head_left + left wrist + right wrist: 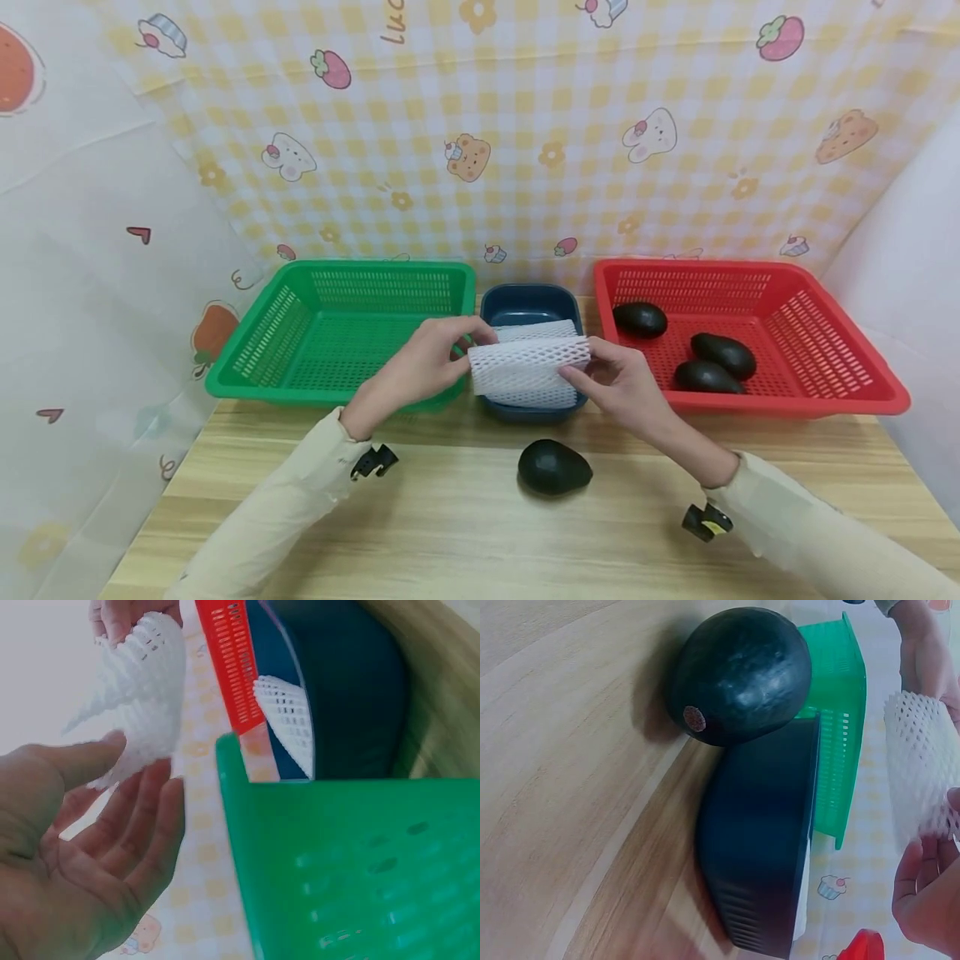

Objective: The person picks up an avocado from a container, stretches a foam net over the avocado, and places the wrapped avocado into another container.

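A white foam fruit net (529, 360) is held up by both hands over a dark blue container (531, 294). At its left end, my left hand (427, 358) has the net between thumb and fingers. My right hand (618, 385) pinches the opposite end, thumb on the near side. More white foam netting (289, 712) lies inside the container, seen in the left wrist view. A dark avocado (553, 468) rests on the table in front of the container, bare of any net. Its stem scar shows in the right wrist view.
On the left stands a green basket (341, 398) with nothing visible in it. To the right, a red basket (787, 406) holds three dark avocados (723, 355). A patterned cloth (517, 108) hangs behind the wooden table (420, 533).
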Motion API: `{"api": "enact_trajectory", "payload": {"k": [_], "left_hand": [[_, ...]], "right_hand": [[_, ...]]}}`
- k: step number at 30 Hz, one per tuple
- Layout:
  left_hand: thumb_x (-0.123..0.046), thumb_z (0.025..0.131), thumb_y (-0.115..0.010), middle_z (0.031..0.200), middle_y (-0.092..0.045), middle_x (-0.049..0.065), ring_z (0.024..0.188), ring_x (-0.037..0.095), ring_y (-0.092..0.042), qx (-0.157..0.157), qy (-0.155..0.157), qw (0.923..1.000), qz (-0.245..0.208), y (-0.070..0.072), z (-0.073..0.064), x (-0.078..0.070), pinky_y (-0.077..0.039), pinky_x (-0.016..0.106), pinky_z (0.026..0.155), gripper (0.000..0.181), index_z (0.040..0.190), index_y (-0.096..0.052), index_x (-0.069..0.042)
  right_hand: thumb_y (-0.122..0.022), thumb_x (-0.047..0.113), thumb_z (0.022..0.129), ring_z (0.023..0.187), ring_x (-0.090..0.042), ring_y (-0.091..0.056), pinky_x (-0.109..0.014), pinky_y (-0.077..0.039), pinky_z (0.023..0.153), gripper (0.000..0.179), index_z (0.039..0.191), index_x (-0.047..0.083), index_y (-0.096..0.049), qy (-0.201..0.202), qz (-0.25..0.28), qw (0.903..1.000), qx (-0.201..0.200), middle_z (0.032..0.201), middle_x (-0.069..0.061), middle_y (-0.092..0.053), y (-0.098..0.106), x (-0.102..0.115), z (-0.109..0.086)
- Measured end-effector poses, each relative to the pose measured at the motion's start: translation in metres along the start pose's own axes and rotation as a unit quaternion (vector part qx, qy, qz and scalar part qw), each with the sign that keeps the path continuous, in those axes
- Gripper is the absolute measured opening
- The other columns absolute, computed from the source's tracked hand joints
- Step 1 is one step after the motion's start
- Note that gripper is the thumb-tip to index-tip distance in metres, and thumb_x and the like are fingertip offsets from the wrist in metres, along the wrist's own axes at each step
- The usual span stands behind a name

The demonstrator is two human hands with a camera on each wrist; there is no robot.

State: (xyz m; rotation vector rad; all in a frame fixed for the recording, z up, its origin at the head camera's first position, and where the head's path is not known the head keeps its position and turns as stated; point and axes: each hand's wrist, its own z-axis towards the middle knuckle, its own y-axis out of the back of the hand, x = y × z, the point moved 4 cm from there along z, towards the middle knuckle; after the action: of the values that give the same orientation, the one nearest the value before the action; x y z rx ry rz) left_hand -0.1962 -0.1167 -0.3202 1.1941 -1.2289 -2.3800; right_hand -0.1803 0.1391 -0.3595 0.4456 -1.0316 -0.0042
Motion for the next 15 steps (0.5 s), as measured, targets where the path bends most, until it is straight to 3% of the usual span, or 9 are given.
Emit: {"api": "enact_trajectory", "payload": {"k": [7, 15], "left_hand": [[0.003, 0.091, -0.073, 0.101, -0.069, 0.004, 0.082, 0.018, -0.066, -0.057, 0.016, 0.9982, 0.013, 0.0013, 0.0026, 0.0015, -0.056, 0.031, 0.07, 0.016, 0.103, -0.071, -0.007], [0.005, 0.092, -0.069, 0.1, -0.068, 0.001, 0.08, 0.016, -0.066, -0.088, 0.036, 0.9954, -0.011, 0.006, 0.0037, 0.0038, -0.056, 0.031, 0.068, 0.017, 0.1, -0.071, -0.01]], "right_hand": [[-0.077, -0.006, 0.087, 0.075, -0.02, -0.063, -0.028, -0.056, 0.066, 0.022, 0.104, 0.005, -0.071, 0.003, -0.009, 0.9999, 0.003, 0.094, -0.002, -0.068, 0.0006, -0.0004, -0.0015], [-0.077, -0.002, 0.088, 0.067, -0.023, -0.058, -0.027, -0.049, 0.055, 0.02, 0.102, 0.011, -0.07, 0.003, -0.006, 0.9997, 0.022, 0.09, 0.0, -0.065, 0.0014, 0.0022, -0.0075]]}}
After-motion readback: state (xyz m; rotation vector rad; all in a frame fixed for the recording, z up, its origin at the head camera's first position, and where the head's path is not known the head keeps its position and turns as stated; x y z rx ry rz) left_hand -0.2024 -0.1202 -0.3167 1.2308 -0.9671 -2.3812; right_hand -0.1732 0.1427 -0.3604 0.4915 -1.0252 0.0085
